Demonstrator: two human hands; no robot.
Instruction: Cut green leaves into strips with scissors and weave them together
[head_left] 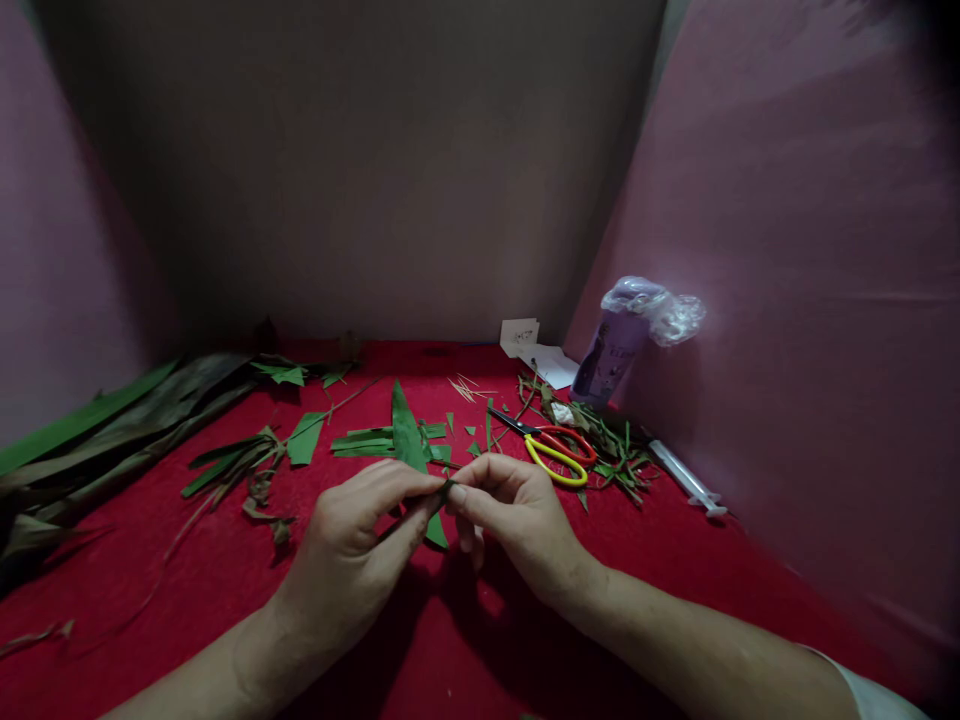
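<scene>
Over the red cloth, my left hand (367, 525) and my right hand (517, 515) meet fingertip to fingertip. Both pinch a small dark green leaf piece (448, 489), mostly covered by the fingers. Just behind and below them lies a long pointed green leaf (407, 430), partly hidden by my hands. Cut leaf strips (364, 441) lie crosswise beside it. To the right of my fingers rest scissors (559, 452) with one red and one yellow handle, blades pointing away to the left.
Toothpicks (471, 388) lie scattered behind the leaf. A purple cup (611, 355) with clear plastic on top stands at right, near a heap of stems (615, 445) and a syringe (686, 480). Long dried leaves (142, 420) cover the left side. White paper (551, 366) lies at the back.
</scene>
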